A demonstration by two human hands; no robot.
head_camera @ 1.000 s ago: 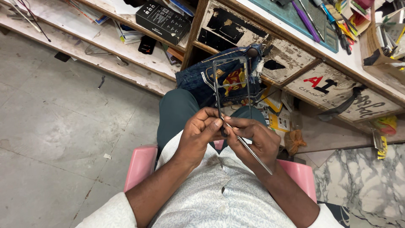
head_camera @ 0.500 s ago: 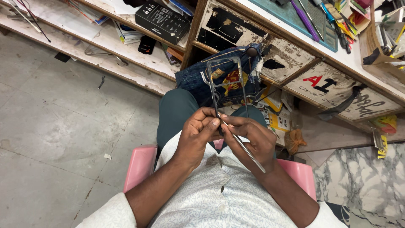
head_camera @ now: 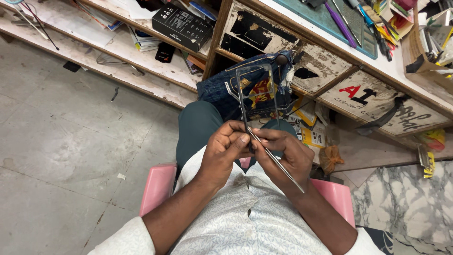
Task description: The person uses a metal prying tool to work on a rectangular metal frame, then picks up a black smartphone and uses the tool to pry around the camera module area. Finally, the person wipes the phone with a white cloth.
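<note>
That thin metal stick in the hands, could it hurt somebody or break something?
Maybe. The thin metal rod is pinched between the left hand and right hand, so it could slip and poke a finger. Its free end points back toward the person's patterned shirt. The clear rectangular frame sticks up from the hands and might bend or drop onto the concrete floor.

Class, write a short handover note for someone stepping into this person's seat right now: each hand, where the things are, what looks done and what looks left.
Left hand: fingers pinched on the lower end of the bent wire frame, held over the lap.
Right hand: holds a thin metal rod, its tip meeting the frame at the left fingertips.
The frame stands upright in front of a blue denim bag under the workbench; the person sits on a pink stool.
Done: frame already bent into a loop.
Left: whatever joins rod and frame looks unfinished; the contact point is hidden by fingers.
</note>
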